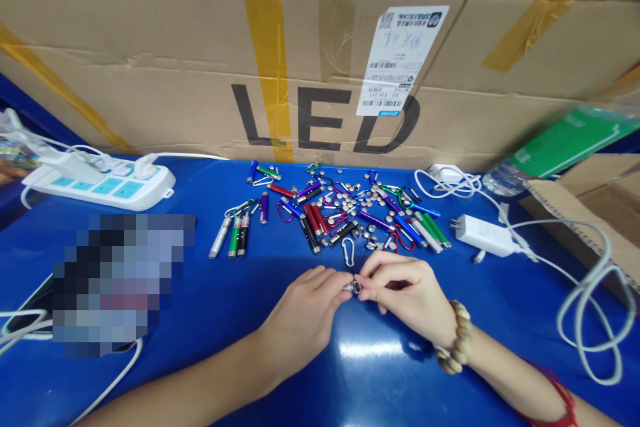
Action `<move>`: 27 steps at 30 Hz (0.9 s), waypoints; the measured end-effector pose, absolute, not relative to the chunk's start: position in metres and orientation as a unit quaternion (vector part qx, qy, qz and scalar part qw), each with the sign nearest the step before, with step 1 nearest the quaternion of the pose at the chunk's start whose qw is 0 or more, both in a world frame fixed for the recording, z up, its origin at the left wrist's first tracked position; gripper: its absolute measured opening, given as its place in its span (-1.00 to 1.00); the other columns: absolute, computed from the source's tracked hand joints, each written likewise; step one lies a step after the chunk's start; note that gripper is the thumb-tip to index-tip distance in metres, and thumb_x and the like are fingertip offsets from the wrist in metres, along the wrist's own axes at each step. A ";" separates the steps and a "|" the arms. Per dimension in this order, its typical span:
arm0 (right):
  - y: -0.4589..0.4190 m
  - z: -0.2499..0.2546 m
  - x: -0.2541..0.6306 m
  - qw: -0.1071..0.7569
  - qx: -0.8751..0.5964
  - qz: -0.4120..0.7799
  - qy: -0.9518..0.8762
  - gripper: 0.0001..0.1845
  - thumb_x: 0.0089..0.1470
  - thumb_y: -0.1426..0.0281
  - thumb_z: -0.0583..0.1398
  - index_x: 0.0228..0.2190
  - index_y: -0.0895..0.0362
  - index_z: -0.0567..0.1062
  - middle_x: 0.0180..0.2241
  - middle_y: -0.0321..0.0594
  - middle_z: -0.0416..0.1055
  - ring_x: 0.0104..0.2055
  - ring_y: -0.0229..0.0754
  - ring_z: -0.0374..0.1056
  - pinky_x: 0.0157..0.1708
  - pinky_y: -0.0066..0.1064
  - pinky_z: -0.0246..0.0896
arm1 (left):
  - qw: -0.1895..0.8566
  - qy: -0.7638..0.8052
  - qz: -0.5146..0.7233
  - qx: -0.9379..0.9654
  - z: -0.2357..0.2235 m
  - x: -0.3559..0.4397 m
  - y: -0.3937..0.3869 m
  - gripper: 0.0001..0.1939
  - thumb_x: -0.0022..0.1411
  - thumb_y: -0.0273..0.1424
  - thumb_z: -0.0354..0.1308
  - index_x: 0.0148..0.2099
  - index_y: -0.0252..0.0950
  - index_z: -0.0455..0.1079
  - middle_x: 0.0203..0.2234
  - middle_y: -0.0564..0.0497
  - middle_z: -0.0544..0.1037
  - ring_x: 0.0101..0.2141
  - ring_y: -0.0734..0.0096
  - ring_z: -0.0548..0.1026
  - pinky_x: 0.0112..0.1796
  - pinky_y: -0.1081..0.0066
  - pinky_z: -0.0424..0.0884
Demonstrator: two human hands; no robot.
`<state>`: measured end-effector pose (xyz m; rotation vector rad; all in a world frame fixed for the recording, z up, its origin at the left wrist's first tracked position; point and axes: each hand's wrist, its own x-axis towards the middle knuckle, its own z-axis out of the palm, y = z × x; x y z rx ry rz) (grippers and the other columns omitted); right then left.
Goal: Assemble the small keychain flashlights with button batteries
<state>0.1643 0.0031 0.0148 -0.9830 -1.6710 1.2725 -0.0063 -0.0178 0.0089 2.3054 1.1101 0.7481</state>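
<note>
Above the front of the blue table, my left hand (311, 307) is closed around a small silver flashlight (354, 287), most of it hidden by the fingers. Its round end points to the right and shows a dark opening. At that end, the thumb and forefinger of my right hand (407, 287) are pinched; any tiny part between them is hidden. Just beyond the hands lies a silver carabiner clip (349, 251). Behind it are scattered several coloured flashlight tubes (315, 220), more carabiners and many small round metal pieces (350, 202).
Three finished-looking flashlights with clips (239, 237) lie at left. A large cardboard box (190, 80) walls off the back. A power strip (110, 183), a blurred-out device (115, 287), a white charger (485, 235) with looped cable, a bottle (565, 143) and an open carton (595, 207) flank the sides.
</note>
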 end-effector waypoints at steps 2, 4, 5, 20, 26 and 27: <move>0.003 0.017 0.165 0.406 -0.386 0.469 -0.683 -0.81 -0.11 0.36 0.27 -0.67 0.17 0.55 -0.58 -0.24 0.36 -0.68 -0.43 0.19 -0.77 -0.60 0.12 | 0.222 0.396 0.278 0.846 0.010 -0.006 -0.018 -0.70 0.31 -0.51 -0.26 -0.27 -0.31 0.30 -0.48 0.03 0.46 -0.44 0.43 0.39 -0.37 0.44 0.35; 0.003 0.018 0.164 0.412 -0.383 0.435 -0.703 -0.78 -0.11 0.34 0.27 -0.68 0.16 0.54 -0.61 -0.24 0.36 -0.65 -0.40 0.20 -0.73 -0.56 0.12 | 0.209 0.388 0.281 0.853 0.010 -0.006 -0.019 -0.69 0.31 -0.51 -0.27 -0.28 -0.30 0.30 -0.47 0.04 0.47 -0.45 0.43 0.39 -0.37 0.44 0.35; 0.003 0.019 0.164 0.412 -0.382 0.424 -0.710 -0.77 -0.12 0.33 0.28 -0.69 0.17 0.53 -0.63 -0.24 0.36 -0.64 -0.38 0.21 -0.70 -0.54 0.13 | 0.201 0.386 0.282 0.855 0.011 -0.006 -0.019 -0.69 0.32 -0.51 -0.27 -0.28 -0.30 0.30 -0.47 0.04 0.48 -0.45 0.43 0.39 -0.37 0.44 0.35; 0.002 0.011 0.161 0.377 -0.442 0.505 -0.638 -0.60 -0.27 0.22 0.34 -0.77 0.20 0.31 -0.69 -0.37 0.22 -0.68 -0.43 0.10 -0.72 -0.56 0.03 | 0.108 0.401 0.301 0.859 0.001 -0.008 -0.020 -0.70 0.29 -0.50 -0.19 -0.15 -0.32 0.38 -0.36 -0.02 0.56 -0.46 0.41 0.46 -0.42 0.39 0.37; 0.002 0.008 0.161 0.371 -0.436 0.589 -0.570 -0.63 -0.32 0.27 0.36 -0.73 0.21 0.31 -0.64 -0.39 0.25 -0.74 -0.48 0.12 -0.80 -0.60 0.01 | 0.123 0.399 0.319 0.851 0.002 -0.008 -0.020 -0.72 0.30 -0.50 -0.18 -0.10 -0.31 0.35 -0.34 0.01 0.56 -0.41 0.41 0.48 -0.36 0.37 0.39; 0.002 0.008 0.161 0.370 -0.431 0.599 -0.565 -0.64 -0.32 0.28 0.36 -0.72 0.21 0.32 -0.64 -0.39 0.25 -0.74 -0.49 0.13 -0.80 -0.61 0.02 | 0.127 0.397 0.323 0.850 0.003 -0.008 -0.020 -0.73 0.30 -0.48 -0.17 -0.09 -0.31 0.34 -0.34 0.01 0.56 -0.41 0.41 0.48 -0.36 0.37 0.39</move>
